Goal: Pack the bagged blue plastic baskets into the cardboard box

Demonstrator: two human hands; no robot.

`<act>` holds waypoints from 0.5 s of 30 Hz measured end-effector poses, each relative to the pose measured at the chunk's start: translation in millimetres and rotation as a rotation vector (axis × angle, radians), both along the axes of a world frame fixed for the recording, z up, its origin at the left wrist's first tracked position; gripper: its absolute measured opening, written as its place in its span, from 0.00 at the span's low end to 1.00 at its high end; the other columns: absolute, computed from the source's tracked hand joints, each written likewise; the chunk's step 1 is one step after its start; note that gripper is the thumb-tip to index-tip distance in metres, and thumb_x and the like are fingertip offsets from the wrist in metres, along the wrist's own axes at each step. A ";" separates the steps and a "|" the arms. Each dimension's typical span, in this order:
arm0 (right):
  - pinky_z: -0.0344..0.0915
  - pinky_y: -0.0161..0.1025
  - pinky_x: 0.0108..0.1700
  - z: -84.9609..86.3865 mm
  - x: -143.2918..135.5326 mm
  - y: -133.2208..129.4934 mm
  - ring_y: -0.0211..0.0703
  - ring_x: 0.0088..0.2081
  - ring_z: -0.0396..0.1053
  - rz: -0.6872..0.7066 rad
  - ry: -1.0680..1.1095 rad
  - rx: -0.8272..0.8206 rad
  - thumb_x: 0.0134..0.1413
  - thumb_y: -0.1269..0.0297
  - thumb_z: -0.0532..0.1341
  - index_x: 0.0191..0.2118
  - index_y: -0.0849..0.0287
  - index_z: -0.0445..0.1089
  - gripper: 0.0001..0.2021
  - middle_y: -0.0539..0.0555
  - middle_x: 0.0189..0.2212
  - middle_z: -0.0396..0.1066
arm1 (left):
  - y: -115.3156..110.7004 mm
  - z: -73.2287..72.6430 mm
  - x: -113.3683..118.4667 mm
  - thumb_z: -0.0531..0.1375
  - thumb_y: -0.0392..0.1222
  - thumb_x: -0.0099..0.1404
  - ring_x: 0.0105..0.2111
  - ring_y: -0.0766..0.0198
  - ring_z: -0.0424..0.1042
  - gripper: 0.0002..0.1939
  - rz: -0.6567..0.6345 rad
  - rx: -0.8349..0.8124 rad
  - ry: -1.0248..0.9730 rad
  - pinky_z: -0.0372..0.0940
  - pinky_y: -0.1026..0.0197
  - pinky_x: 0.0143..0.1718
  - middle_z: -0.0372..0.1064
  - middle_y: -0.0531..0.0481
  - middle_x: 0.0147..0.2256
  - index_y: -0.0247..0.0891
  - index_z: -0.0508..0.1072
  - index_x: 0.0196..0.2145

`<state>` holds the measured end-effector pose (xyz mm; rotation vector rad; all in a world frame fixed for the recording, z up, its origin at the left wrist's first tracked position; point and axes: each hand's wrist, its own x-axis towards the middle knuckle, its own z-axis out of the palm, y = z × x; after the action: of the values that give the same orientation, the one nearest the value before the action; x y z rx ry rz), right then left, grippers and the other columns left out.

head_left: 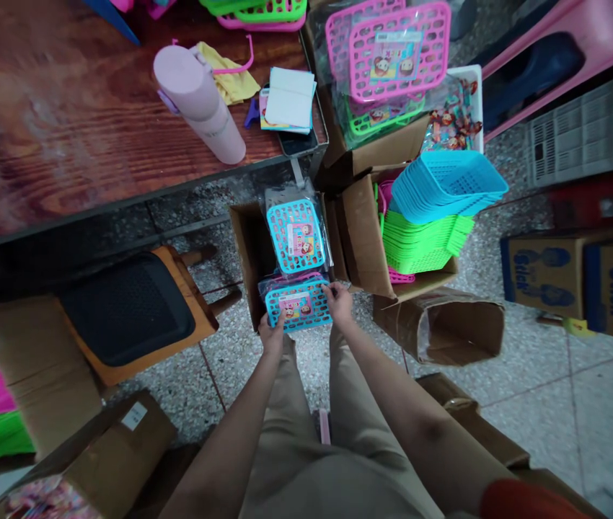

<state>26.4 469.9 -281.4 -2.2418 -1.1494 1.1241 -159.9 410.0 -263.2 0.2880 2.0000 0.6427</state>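
Note:
My left hand (pixel 272 333) and my right hand (pixel 337 301) both grip a blue plastic basket pack (pixel 298 305) wrapped in clear film, with a cartoon label on it. I hold it over the near end of an open cardboard box (pixel 247 249) on the floor, just past my knees. A second blue wrapped basket pack (pixel 296 234) lies further back in that box, and a pink one shows between them.
A stack of blue baskets (pixel 447 184) sits on green baskets (pixel 420 241) in a box to the right. A wooden table (pixel 68 122) carries a pink bottle (pixel 198 101) and cards. A stool (pixel 133 310) stands left. More boxes surround me.

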 end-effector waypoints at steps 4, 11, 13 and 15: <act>0.60 0.41 0.35 1.5 4.3 3.5 0.45 0.27 0.64 0.014 0.012 -0.009 0.52 0.41 0.52 0.28 0.55 0.61 0.20 0.52 0.24 0.67 | -2.1 0.3 1.2 0.68 0.53 0.54 0.39 0.54 0.78 0.24 0.024 0.002 0.009 0.74 0.52 0.43 0.79 0.42 0.39 0.35 0.75 0.43; 0.56 0.39 0.33 -6.8 12.4 5.5 0.43 0.26 0.60 -0.014 0.047 -0.005 0.48 0.42 0.55 0.26 0.54 0.58 0.19 0.49 0.21 0.62 | -10.6 -10.6 -3.0 0.70 0.50 0.52 0.39 0.54 0.78 0.22 0.029 0.001 0.014 0.73 0.53 0.44 0.79 0.42 0.39 0.34 0.75 0.42; 0.57 0.39 0.35 -12.1 13.8 5.5 0.42 0.27 0.60 -0.048 0.063 0.000 0.48 0.41 0.55 0.26 0.55 0.58 0.20 0.49 0.21 0.62 | -11.3 -14.4 -4.4 0.71 0.49 0.51 0.39 0.54 0.78 0.23 0.029 -0.004 0.021 0.73 0.53 0.45 0.79 0.42 0.39 0.34 0.75 0.41; 0.58 0.40 0.36 -16.4 15.1 5.7 0.42 0.28 0.61 -0.081 0.100 0.007 0.48 0.40 0.56 0.26 0.55 0.59 0.21 0.49 0.22 0.62 | -10.9 -18.4 -5.2 0.72 0.48 0.49 0.38 0.55 0.78 0.24 0.034 -0.016 0.031 0.73 0.54 0.44 0.79 0.42 0.38 0.34 0.75 0.41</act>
<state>41.5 475.6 -297.8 -2.1796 -1.0124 1.1839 -165.1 399.1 -281.6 0.2562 2.0431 0.6469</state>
